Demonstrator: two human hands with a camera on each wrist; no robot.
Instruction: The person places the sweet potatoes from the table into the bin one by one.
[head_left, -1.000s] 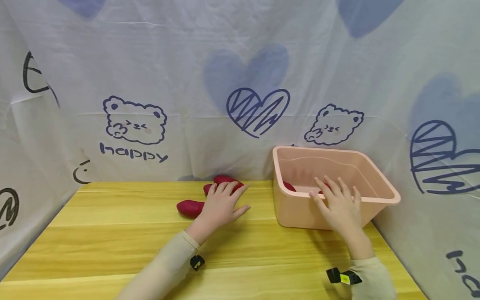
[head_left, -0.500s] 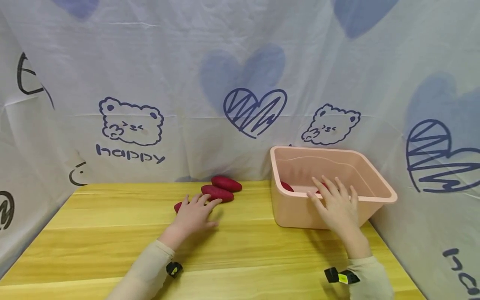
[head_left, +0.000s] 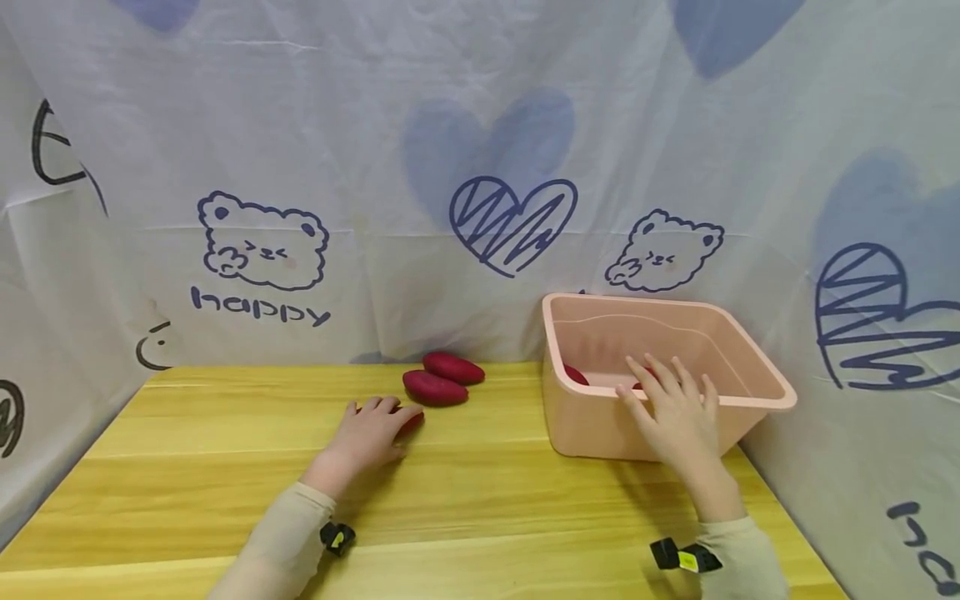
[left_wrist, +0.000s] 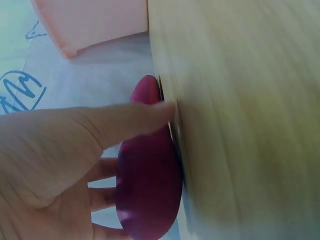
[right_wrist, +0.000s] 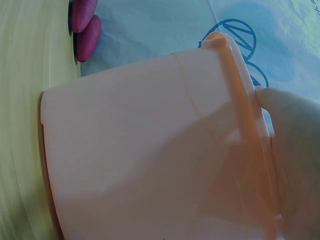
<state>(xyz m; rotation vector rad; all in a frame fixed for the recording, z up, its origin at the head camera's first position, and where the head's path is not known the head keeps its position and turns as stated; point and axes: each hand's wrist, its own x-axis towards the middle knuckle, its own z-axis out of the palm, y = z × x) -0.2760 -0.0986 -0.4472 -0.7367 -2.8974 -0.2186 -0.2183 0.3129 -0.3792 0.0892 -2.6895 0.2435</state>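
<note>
Thumb and fingers of the left hand (head_left: pixel 364 440) straddle the front tuber (left_wrist: pixel 150 175), well to the left of the pink bin (head_left: pixel 600 433) as the head view shows it. In the left wrist view the thumb crosses the near side of this dark red tuber while the other fingers reach behind it, so the hand grips it where it lies on the table (head_left: pixel 487 508). The back of the hand faces up, and the forearm slants in from the near edge. The right hand (head_left: pixel 681 421) lies over the near rim of the bin, fingers spread and nearly straight, their tips over its inside, the thumb at the rim.

Two more tubers, the rear tuber (head_left: pixel 453 367) and the middle tuber (head_left: pixel 435 389), lie side by side between the front tuber and the bin. Inside the bin, red shows at its left wall (head_left: pixel 576 375) and beside the right fingers.

A second ago the left hand was nearer the bin, partly covering the rear and middle tubers; now both are uncovered. Half a second ago the front tuber's left tip showed past that hand; now its right end does. The right hand stays on the bin.
</note>
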